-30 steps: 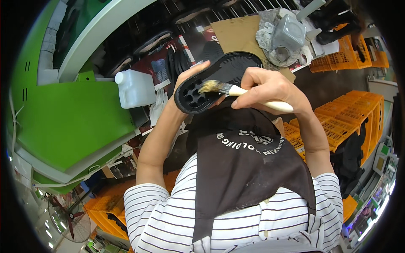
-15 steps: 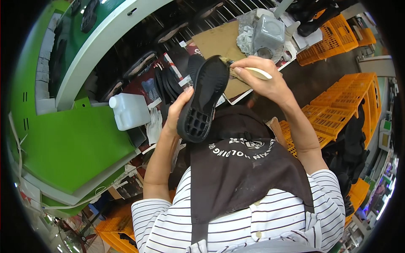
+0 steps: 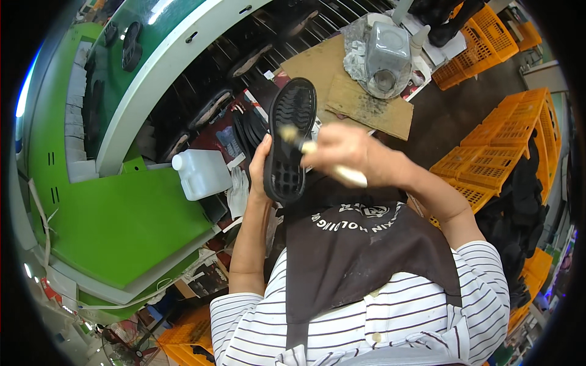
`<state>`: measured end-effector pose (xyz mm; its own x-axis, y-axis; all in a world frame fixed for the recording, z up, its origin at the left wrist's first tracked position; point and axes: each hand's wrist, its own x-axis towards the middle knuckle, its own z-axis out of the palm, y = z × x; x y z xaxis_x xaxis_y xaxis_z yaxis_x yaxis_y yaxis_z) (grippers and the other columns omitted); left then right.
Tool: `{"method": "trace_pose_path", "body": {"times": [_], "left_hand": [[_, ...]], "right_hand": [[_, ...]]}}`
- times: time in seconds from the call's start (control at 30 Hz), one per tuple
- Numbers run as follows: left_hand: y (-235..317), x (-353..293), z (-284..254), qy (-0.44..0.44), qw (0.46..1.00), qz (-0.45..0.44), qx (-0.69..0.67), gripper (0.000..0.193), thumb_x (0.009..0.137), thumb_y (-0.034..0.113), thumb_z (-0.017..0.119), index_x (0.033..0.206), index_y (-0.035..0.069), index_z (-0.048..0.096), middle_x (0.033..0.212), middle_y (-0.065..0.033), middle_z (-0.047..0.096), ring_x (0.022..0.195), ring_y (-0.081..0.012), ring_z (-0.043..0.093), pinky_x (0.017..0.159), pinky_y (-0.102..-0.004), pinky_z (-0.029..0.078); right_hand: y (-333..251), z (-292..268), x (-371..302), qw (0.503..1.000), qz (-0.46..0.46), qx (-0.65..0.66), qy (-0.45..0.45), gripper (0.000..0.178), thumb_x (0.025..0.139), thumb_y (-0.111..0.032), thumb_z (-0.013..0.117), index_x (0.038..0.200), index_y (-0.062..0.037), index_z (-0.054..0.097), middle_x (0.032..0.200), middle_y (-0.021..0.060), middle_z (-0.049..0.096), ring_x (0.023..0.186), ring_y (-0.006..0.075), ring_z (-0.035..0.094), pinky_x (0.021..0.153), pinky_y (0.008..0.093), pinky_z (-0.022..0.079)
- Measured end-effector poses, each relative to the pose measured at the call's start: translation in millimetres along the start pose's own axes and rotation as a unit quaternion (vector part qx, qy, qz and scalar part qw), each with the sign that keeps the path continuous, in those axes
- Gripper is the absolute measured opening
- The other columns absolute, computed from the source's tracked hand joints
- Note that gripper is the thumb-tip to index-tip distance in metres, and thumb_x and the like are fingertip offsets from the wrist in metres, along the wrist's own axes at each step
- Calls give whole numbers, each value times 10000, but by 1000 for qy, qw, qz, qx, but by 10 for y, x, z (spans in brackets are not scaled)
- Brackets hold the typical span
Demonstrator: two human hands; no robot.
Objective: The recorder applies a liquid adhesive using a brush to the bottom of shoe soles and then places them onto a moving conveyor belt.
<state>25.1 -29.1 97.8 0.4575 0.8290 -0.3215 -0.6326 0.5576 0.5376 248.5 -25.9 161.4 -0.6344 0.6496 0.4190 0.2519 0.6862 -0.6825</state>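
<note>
My left hand (image 3: 259,171) grips the lower left edge of a black shoe sole (image 3: 294,110), which is tilted up with its hollow, ridged inner side toward me. Square pockets show at the sole's lower, heel end. In my right hand (image 3: 363,152), blurred by motion, is a brush (image 3: 351,176) with a cream handle. The brush's pale bristles are over the middle of the sole; whether they touch it I cannot tell. Left of the sole lie several other black soles (image 3: 245,131), stacked together.
A white jug (image 3: 201,174) stands on the left beside the green machine (image 3: 116,226). Ahead are a stained cardboard sheet (image 3: 369,108) and a clear plastic container (image 3: 387,55). Orange crates (image 3: 482,161) stand at the right. Shoe parts (image 3: 210,108) rest on the dark rack ahead.
The brush has moved from the sole's toe edge down and left over its middle, along with my right hand. My left hand has turned the sole more upright and flatter toward me.
</note>
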Motion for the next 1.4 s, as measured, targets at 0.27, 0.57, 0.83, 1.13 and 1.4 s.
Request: {"method": "trace_pose_path", "body": {"times": [0.27, 0.57, 0.83, 1.13, 1.4], "left_hand": [[-25, -19, 115, -72, 996, -26, 38, 564, 952, 434, 302, 1072, -56, 554, 787, -170, 625, 637, -226, 591, 593, -300, 482], [-131, -7, 39, -23, 999, 3, 34, 541, 961, 413, 297, 1130, -39, 542, 921, -162, 650, 780, -245, 637, 718, -342, 517], [-51, 98, 11, -105, 994, 37, 15, 488, 976, 386, 287, 1130, 4, 549, 962, -134, 655, 847, -232, 644, 797, -348, 517], [-190, 99, 166, 71, 989, 102, 78, 664, 977, 519, 162, 1084, -10, 548, 873, -133, 645, 785, -198, 634, 706, -321, 527], [496, 368, 898, 31, 962, 254, 90, 715, 938, 588, 185, 1024, -38, 521, 795, -146, 596, 646, -164, 572, 560, -268, 462]], "right_hand": [[361, -229, 68, 891, 296, 343, 34, 208, 858, -172, 611, 972, -18, 692, 882, 39, 679, 758, 90, 575, 671, 246, 476], [314, 129, -2, 994, 4, -52, 94, 170, 762, -30, 639, 917, -94, 611, 761, 98, 552, 734, 307, 564, 646, 382, 466], [105, -161, 184, 988, 73, 96, 95, 126, 789, -38, 648, 910, -58, 677, 758, 96, 601, 726, 249, 615, 623, 325, 481], [9, -215, 60, 960, 144, 234, 51, 144, 798, -38, 623, 923, 0, 684, 795, 95, 637, 703, 166, 580, 633, 277, 451], [257, -440, -300, 817, 266, 384, 337, 196, 869, -100, 605, 998, 44, 636, 699, 1, 550, 621, 48, 469, 558, 188, 365]]}}
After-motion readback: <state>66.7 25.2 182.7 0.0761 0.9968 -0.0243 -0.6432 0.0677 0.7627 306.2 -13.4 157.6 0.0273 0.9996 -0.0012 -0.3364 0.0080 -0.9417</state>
